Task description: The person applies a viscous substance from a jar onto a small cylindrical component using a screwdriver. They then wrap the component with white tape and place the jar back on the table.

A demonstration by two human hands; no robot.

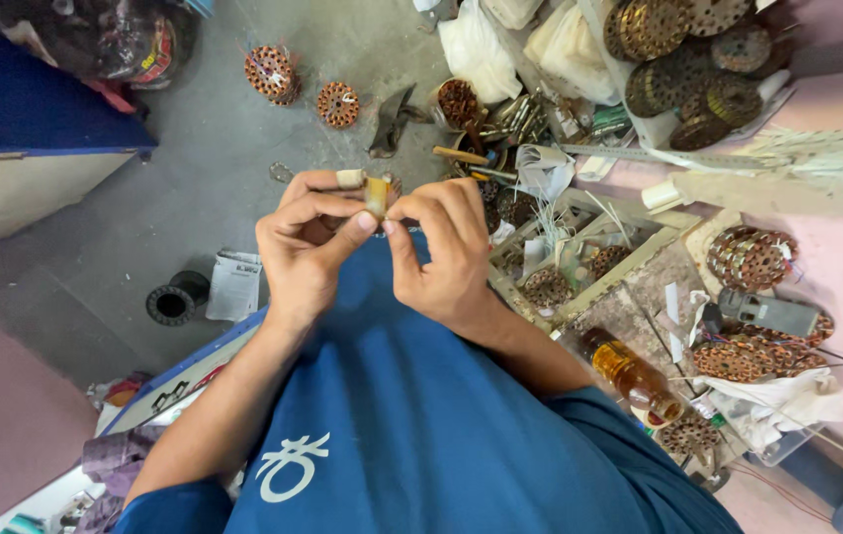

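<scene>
From the head view, you hold a small yellowish piece [376, 196] up in front of your chest, above the grey floor [194, 188]; its long axis stands roughly upright in the picture, its upper end toward the clutter and its lower end toward your blue shirt [411, 415], though it is too small to say what it is. Your left hand [308, 247] is curled, thumb stretched across to the right, with thumb and forefinger pinched together on the piece from the left; a pale wrap sits on that forefinger's tip. Your right hand [446, 252] meets it from the other side, knuckles up, its grip closed on the same piece, thumbnail just beside the left thumb's tip. Both forearms rise from the bottom of the picture and converge, wrists well apart, fingertips touching. To your left the floor lies bare as far as a black tape roll [176, 302] and a folded paper packet [235, 285]. Ahead, two copper-wound round coils [271, 74] rest on the floor. To your right the room is tight: open cardboard trays [589, 262] of coils press near your right wrist, an amber bottle [634, 376] lies by your right forearm, and a stack of perforated brown discs [683, 64] crowds the far corner.
</scene>
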